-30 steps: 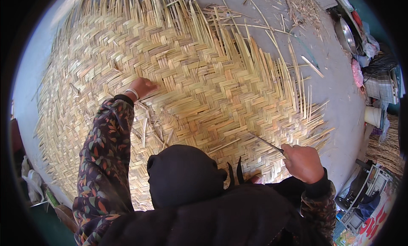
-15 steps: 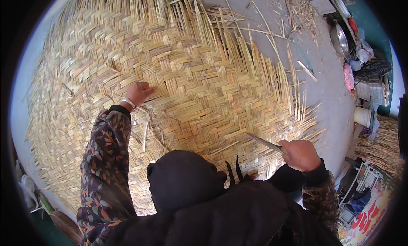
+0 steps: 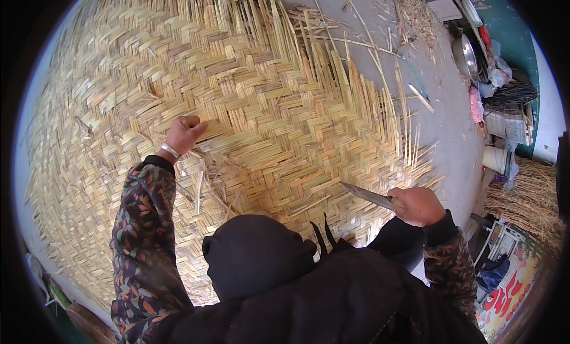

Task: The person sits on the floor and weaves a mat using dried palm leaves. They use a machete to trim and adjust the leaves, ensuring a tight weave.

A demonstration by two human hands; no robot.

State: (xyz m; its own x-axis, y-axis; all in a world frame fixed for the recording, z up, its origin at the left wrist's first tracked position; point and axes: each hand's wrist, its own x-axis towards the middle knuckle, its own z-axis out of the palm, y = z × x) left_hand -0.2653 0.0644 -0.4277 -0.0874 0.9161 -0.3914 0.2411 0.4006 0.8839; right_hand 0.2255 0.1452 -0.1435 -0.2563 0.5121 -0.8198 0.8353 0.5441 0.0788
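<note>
A large woven mat of pale yellow reed strips (image 3: 267, 106) covers the ground in front of me, with loose strip ends sticking out along its far and right edges. My left hand (image 3: 184, 133), a bracelet on the wrist, rests on the mat as a closed fist; I cannot tell if a strip is inside it. My right hand (image 3: 418, 204) is closed on the handle of a knife (image 3: 368, 195). The blade points left, just above the mat's near right edge. A dark hood (image 3: 255, 255) hides the mat closest to me.
Bare grey ground (image 3: 451, 136) lies right of the mat, scattered with loose strips. Further right stand a metal bowl (image 3: 466, 56), a white bucket (image 3: 496, 160), bags and a heap of straw (image 3: 534, 195). Cut scraps (image 3: 202, 184) lie on the mat near my left arm.
My left hand has curled from spread fingers into a fist on the mat. The right hand and knife stay in nearly the same spot.
</note>
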